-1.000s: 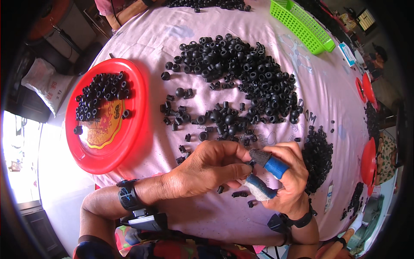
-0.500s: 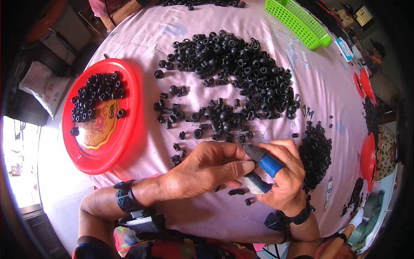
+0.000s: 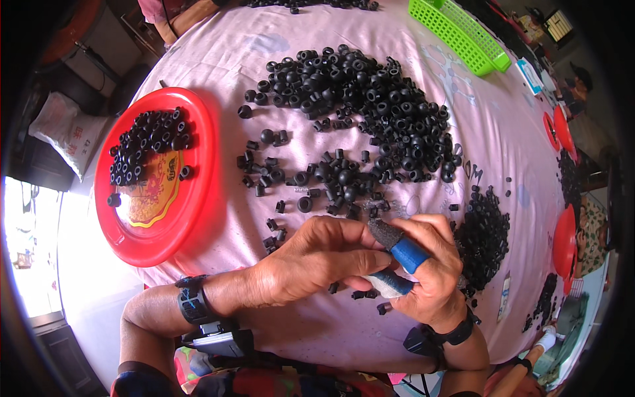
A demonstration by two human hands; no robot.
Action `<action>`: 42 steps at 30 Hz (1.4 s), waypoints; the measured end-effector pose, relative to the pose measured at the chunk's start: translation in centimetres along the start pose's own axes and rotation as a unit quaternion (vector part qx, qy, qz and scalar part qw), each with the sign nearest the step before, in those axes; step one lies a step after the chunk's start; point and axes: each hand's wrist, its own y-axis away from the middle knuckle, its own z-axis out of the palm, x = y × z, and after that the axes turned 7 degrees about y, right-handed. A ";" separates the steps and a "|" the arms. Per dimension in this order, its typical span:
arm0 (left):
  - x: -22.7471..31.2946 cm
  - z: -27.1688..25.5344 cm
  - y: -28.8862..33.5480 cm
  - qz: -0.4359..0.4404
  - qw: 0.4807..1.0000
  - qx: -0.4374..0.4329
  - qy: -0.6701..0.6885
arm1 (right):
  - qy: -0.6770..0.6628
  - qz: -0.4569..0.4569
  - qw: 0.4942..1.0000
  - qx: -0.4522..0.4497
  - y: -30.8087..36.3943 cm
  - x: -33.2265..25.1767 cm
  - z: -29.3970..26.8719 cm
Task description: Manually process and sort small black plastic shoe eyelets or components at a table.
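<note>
My left hand and my right hand meet at the near middle of the table, fingers pinched together. Whatever sits between the fingertips is hidden. On the right hand, the index finger wears a dark grey and blue finger cover, and the thumb a white and blue one. Just beyond the hands lies a loose cluster of small black rubber-like parts, some round with holes, some short and cylindrical. Behind it spreads a larger heap of black ring-shaped parts. A few small black pieces lie under the hands.
At left, a round red tray carries several black parts. A green basket stands at the far right. Another black pile lies right of my hands on the pink tablecloth. Another person's arm rests at the far edge.
My right hand has shifted slightly left, its covered fingers turning a little. The left thumb lies flatter against the right fingers. The parts and tray look unmoved.
</note>
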 end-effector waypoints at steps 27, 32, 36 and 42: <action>-0.8 0.2 0.1 -0.030 0.999 0.008 0.007 | 0.004 -0.029 1.000 -0.010 0.4 0.6 0.0; -0.7 0.1 -0.3 -0.032 0.999 -0.010 -0.010 | 0.009 -0.042 0.999 -0.006 0.7 1.4 0.0; -1.0 0.0 -0.3 0.014 0.994 0.029 0.107 | 0.046 -0.009 0.998 0.034 0.2 0.7 -0.5; -0.5 0.7 0.5 0.102 0.988 0.063 -0.101 | 0.066 -0.039 0.995 0.067 0.2 0.4 -0.5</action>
